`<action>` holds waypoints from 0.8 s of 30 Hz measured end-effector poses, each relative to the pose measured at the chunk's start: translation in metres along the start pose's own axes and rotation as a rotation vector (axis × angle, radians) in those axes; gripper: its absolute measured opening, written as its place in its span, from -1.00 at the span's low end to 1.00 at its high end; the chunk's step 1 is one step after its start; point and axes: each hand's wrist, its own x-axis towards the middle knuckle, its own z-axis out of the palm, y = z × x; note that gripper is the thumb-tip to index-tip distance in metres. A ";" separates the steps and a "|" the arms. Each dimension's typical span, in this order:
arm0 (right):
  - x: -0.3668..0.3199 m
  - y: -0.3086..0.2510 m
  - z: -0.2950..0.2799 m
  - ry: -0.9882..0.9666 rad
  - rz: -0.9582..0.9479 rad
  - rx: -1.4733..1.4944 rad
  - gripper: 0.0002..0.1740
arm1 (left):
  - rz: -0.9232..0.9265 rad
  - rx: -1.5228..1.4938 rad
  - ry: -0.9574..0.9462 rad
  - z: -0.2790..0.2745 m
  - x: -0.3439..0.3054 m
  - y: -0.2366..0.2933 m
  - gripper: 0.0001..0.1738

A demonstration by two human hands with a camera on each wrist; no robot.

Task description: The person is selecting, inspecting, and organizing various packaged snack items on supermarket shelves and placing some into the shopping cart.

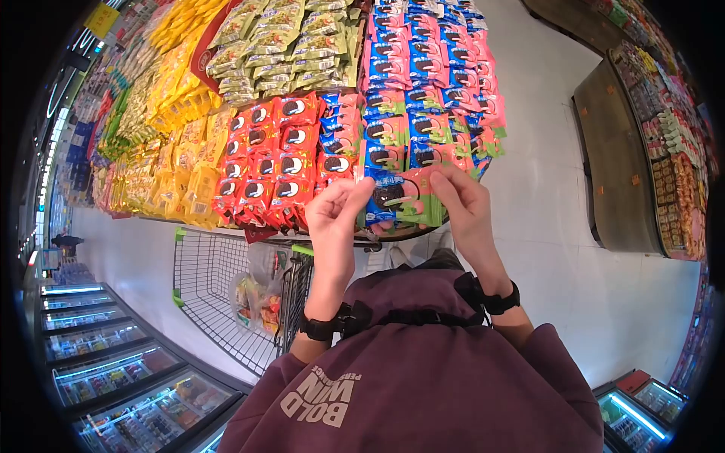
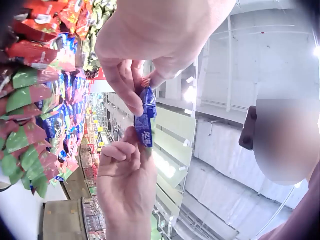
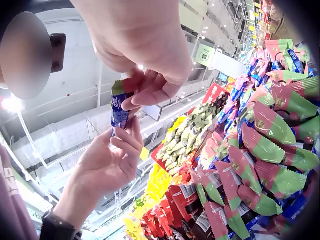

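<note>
Blue cookie packet is pinched at both edges, the left hand and the right hand each clamped on its wrapper in front of the chest. Just behind it slopes a display of red, blue, green and yellow snack packets. A wire shopping cart stands lower left, with freezer chests beyond.

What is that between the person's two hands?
A blue and green cookie packet, pinched at its ends by the left hand and the right hand; the head view shows it best.
</note>
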 end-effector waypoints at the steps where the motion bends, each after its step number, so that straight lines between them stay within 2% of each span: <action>1: -0.001 0.000 0.001 0.012 -0.012 -0.008 -0.80 | -0.073 0.017 -0.009 -0.001 0.001 -0.001 -0.80; 7: -0.001 -0.001 0.003 0.037 -0.034 -0.089 -0.82 | -0.097 0.103 0.058 0.006 0.002 0.000 -0.79; 10: -0.001 -0.004 0.008 0.045 -0.037 -0.056 -0.82 | 0.162 0.179 0.086 0.000 0.008 -0.016 -0.81; 13: 0.001 0.000 0.008 0.059 -0.026 -0.058 -0.82 | 0.243 0.162 0.127 0.003 0.005 -0.012 -0.85; 16: 0.003 0.006 0.007 0.078 -0.007 -0.039 -0.82 | 0.291 0.273 0.145 -0.003 0.003 -0.017 -0.86; 19: 0.006 0.012 0.009 0.100 -0.030 -0.012 -0.82 | 0.244 0.252 0.199 -0.001 0.004 -0.020 -0.83; 21: 0.007 0.013 0.008 0.113 -0.009 -0.025 -0.82 | 0.211 0.279 0.120 -0.008 0.005 -0.017 -0.90; 24: 0.012 0.007 0.005 0.138 -0.031 -0.024 -0.85 | 0.165 0.193 0.008 -0.005 0.006 -0.010 -0.79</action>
